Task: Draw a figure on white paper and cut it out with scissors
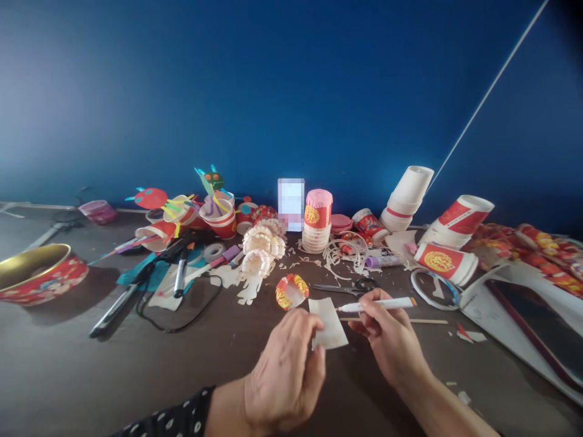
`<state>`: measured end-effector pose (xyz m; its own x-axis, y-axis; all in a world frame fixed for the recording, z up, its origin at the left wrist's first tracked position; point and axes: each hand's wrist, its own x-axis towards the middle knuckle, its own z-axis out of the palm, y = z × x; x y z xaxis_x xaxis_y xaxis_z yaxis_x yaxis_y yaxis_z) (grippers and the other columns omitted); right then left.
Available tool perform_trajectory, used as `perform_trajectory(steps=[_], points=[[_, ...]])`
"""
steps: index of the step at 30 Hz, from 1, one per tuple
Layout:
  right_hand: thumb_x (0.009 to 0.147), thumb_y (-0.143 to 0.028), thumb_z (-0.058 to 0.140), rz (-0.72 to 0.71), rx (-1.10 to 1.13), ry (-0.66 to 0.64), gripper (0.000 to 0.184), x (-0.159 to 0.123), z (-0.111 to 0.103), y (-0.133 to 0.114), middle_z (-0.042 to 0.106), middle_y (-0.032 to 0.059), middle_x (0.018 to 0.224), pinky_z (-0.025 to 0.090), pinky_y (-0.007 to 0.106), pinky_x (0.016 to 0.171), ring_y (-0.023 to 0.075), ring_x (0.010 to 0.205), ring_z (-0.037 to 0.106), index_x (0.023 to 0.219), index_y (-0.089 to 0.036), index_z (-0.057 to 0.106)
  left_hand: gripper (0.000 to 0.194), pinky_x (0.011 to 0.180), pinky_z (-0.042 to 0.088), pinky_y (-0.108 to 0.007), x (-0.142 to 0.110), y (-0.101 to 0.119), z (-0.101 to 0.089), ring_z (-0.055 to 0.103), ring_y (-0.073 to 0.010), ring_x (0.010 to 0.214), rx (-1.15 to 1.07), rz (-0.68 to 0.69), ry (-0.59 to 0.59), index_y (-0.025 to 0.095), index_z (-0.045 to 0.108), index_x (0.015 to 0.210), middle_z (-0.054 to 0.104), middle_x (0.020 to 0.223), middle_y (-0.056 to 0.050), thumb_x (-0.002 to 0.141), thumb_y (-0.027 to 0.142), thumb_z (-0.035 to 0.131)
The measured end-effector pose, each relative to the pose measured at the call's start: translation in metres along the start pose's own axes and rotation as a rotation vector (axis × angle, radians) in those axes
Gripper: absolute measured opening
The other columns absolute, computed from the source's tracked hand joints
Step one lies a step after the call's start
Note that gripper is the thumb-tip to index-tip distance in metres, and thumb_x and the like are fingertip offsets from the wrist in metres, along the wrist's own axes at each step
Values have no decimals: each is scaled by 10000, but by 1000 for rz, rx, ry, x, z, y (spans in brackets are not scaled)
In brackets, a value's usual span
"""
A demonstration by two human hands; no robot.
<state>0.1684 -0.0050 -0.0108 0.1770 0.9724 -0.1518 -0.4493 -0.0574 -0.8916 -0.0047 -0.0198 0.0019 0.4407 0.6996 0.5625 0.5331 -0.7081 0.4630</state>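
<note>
My left hand pinches the left edge of a small white piece of paper, between thumb and fingers. In my right hand is a white marker pen with an orange end, its tip pointing left beside the paper's right edge. Whether the tip touches the paper I cannot tell. Just beyond the paper lies a red and yellow cut cup piece. Scissors rest behind my right hand, and a thin wooden stick passes beneath it.
Paper cups stand stacked at the middle and right. Cut white cup pieces and paper scraps lie behind the hands. At left are a red and gold bowl and a black marker. A tablet lies at right.
</note>
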Motion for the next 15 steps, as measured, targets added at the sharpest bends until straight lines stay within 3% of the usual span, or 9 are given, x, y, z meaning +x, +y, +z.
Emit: perform_trajectory(steps=[3,6,10,15], points=[[732,-274,595,-21,18,-13,142,-1,0,0,413,-74,491,428,197,519,77,461,361,642,-197,515,230,754,456,-287,9,-13,-1,532,-148,811,-77,-112,42,124,420,983,530,850,-81,810,76,276],[745,-305,554,-50,10,-21,137,-1,1,-1,456,-54,506,424,214,493,95,465,387,668,-193,532,211,787,438,-297,14,-22,1,522,-142,846,-181,-182,4,131,409,986,517,903,-80,831,89,273],[755,-307,545,-136,-51,-53,127,-1,1,0,486,-51,484,392,213,470,106,447,410,691,-201,515,216,783,439,-297,14,-29,5,548,-140,832,-288,-207,1,162,389,1057,530,990,-77,842,174,373],[785,-334,544,-223,-114,-93,165,-3,-1,1,511,-54,488,349,207,455,101,433,426,698,-206,486,273,683,458,-259,13,-31,8,545,-114,691,-430,-256,-20,178,356,1087,526,870,-34,827,204,435]])
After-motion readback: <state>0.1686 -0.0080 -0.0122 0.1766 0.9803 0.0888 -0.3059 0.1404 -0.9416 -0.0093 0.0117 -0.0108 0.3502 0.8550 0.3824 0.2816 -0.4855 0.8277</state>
